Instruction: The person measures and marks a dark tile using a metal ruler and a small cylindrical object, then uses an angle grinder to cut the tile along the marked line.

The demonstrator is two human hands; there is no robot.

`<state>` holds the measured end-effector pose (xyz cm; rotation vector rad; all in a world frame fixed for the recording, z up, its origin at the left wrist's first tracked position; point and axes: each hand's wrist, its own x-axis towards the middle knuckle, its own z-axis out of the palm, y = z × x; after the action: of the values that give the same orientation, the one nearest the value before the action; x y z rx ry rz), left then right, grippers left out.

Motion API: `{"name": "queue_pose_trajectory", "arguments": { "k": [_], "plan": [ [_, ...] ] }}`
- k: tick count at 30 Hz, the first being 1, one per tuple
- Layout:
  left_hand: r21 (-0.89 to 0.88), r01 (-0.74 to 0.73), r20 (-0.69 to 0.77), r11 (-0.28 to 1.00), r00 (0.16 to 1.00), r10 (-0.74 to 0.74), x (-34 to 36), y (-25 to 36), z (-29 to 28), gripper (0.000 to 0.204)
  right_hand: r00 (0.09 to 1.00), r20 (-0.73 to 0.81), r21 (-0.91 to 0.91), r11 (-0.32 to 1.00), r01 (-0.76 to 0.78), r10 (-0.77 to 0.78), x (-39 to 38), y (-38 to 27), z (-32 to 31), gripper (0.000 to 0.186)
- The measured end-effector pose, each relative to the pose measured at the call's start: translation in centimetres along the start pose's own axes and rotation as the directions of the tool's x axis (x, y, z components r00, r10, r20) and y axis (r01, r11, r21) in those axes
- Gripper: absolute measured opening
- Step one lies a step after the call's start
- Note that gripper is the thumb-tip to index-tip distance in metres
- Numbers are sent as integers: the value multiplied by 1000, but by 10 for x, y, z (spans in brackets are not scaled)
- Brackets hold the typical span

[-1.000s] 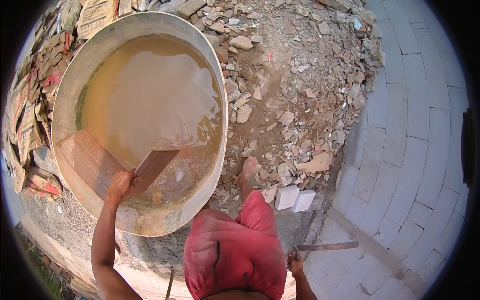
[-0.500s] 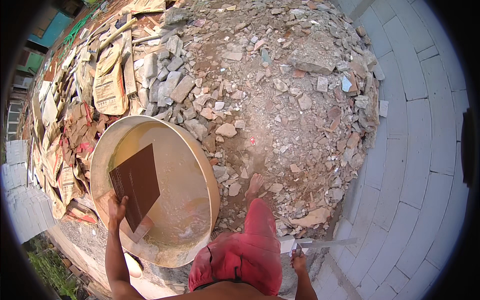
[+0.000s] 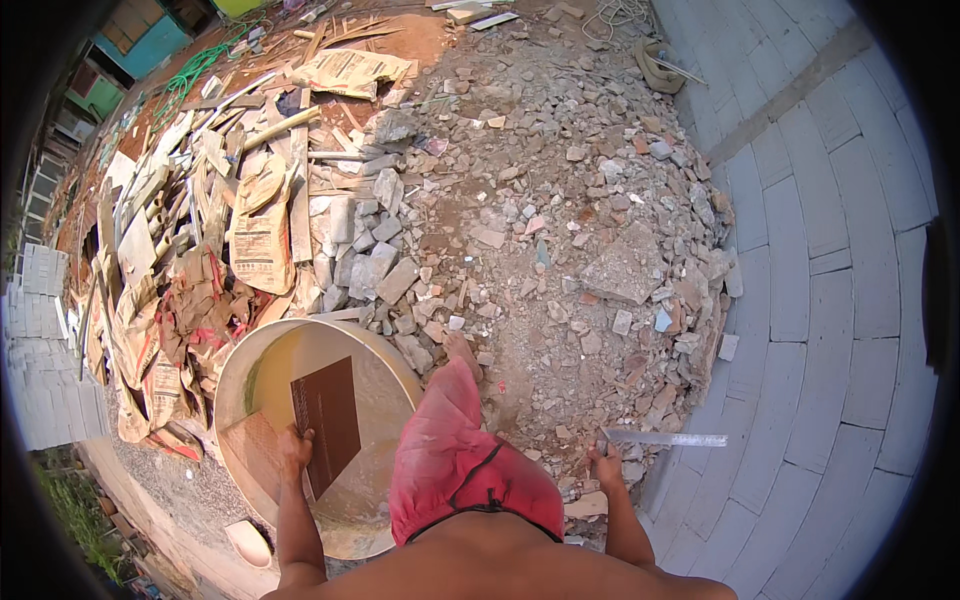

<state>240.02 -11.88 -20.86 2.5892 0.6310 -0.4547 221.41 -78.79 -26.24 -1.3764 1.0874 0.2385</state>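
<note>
My left hand (image 3: 296, 448) grips the edge of a flat, reddish-brown tile (image 3: 332, 418), tilted over a large round basin (image 3: 392, 362). Cloudy water (image 3: 385, 440) lies in the basin. Another tile (image 3: 252, 450) leans against the basin's inner left side, close to my left hand. Out to the right, my right hand (image 3: 604, 468) is closed round the handle of a metal square (image 3: 668, 438), whose long blade points right, toward the block wall. The fingers of my right hand are partly hidden.
Broken stone and rubble (image 3: 560, 260) cover the ground ahead. A grey block wall (image 3: 820, 330) runs along the right. Planks, poles and torn sacks (image 3: 262, 245) are heaped at the left. A pale scoop-shaped vessel (image 3: 248, 543) lies beside the basin. My bare foot (image 3: 461, 352) stands on rubble.
The view has shifted, with the basin now lower. The tile in my left hand has moved right, uncovering more of the other tile. My right hand and the square are higher, and my foot is farther forward.
</note>
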Motion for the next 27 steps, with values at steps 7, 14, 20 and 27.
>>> {"name": "queue_pose_trajectory", "arguments": {
  "k": [7,14,20,27],
  "plan": [
    [104,-136,-9,985,990,138,100,135,-100,31,989,-74,-133,981,-138,129,13,-176,68,13],
    [58,-219,-243,974,943,226,248,307,-271,22,995,51,-127,989,-75,82,105,-314,135,13],
    [-77,-278,-346,957,908,236,397,393,-267,32,995,82,-231,970,71,-54,243,-398,193,16],
    [-204,-14,-29,979,1000,8,521,435,-140,28,998,-57,-314,949,-16,-2,368,-597,257,21]
  ]
}}
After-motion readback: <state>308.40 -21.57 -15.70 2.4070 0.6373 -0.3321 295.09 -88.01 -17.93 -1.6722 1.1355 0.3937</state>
